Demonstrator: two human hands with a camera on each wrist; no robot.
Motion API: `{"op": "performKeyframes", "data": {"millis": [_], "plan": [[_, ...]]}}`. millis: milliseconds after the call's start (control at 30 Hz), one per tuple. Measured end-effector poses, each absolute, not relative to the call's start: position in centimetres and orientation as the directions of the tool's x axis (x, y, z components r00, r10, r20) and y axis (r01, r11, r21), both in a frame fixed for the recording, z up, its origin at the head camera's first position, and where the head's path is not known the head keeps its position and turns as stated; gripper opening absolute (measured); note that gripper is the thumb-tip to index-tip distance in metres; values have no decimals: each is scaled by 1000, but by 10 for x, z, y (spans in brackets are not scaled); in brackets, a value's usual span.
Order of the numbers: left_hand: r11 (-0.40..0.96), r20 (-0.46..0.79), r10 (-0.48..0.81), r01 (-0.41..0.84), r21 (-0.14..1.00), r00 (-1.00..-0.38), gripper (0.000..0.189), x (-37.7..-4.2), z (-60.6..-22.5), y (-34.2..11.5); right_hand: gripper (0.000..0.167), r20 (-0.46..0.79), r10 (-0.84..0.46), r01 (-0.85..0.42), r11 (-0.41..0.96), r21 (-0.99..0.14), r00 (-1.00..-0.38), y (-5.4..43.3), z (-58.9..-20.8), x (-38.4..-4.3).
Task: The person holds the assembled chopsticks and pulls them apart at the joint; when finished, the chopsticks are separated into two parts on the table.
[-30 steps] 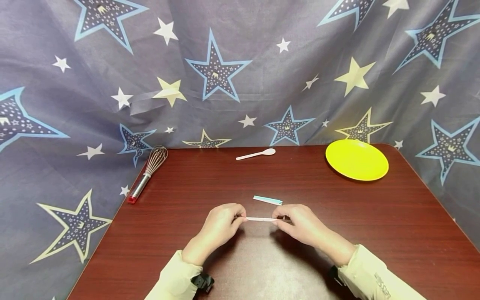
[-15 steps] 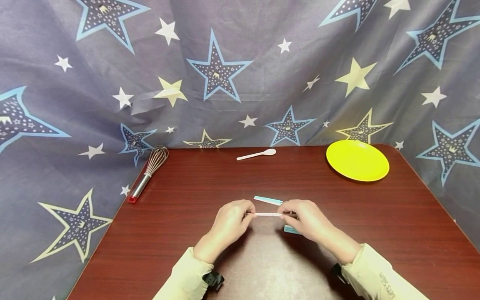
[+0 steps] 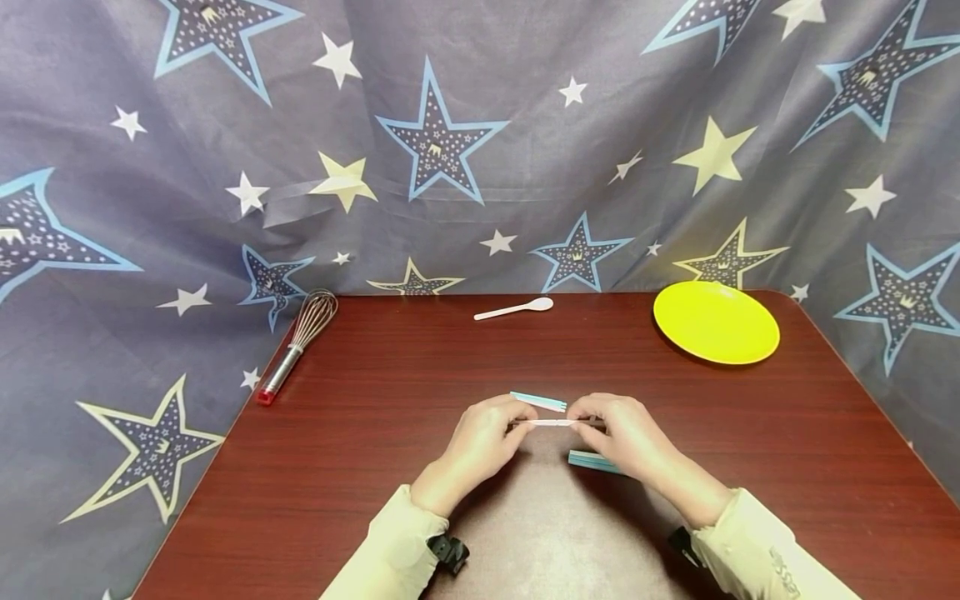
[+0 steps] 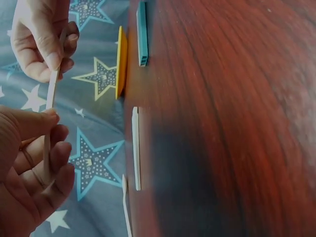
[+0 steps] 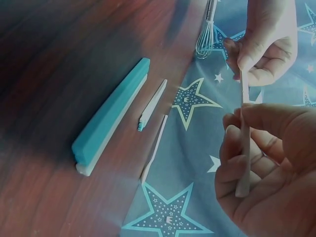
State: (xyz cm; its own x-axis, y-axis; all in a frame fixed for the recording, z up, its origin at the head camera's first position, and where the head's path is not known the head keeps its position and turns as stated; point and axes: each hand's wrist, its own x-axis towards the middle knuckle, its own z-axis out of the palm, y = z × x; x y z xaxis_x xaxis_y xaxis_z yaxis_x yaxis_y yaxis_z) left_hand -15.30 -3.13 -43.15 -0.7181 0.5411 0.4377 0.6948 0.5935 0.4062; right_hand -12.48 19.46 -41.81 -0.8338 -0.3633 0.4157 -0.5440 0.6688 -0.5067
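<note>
My left hand [image 3: 483, 437] and right hand [image 3: 618, 433] both pinch a thin, straight, pale strip [image 3: 551, 422] between thumb and fingers, one hand at each side. The strip is held above the table, and its middle shows between the hands. In the right wrist view, its near end runs down past the curled fingers of my right hand [image 5: 271, 153]. A teal-and-white bar [image 5: 111, 116] lies on the table below my right hand, partly covered by it in the head view. Just beyond the hands lies a slimmer light blue-and-white bar [image 3: 537, 402].
At the back of the brown table [image 3: 375, 358] lies a white spoon [image 3: 517, 308]. A yellow plate [image 3: 716, 322] sits at the back right. Along the left edge lies a wire whisk [image 3: 300, 343] with a red-tipped handle. A star-patterned cloth [image 3: 480, 100] hangs behind.
Both hands have moved to the right and slightly away from the body, carrying the strip. The teal-and-white bar has come into view beneath the right hand. The other things stay put.
</note>
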Motion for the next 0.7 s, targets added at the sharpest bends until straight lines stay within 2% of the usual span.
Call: {"op": "performKeyframes", "data": {"millis": [133, 367, 700], "plan": [[555, 458, 554, 718, 420, -696, 4, -156, -434, -26, 18, 417, -354, -539, 664, -518, -837, 196, -417, -125], [519, 467, 594, 755, 400, -655, 14, -158, -435, -20, 13, 382, -354, -516, 677, -525, -853, 198, -416, -125], [524, 437, 653, 785, 329, -619, 12, -158, -432, -11, 9, 412, -418, -576, 701, -421, -809, 194, -416, -127]]}}
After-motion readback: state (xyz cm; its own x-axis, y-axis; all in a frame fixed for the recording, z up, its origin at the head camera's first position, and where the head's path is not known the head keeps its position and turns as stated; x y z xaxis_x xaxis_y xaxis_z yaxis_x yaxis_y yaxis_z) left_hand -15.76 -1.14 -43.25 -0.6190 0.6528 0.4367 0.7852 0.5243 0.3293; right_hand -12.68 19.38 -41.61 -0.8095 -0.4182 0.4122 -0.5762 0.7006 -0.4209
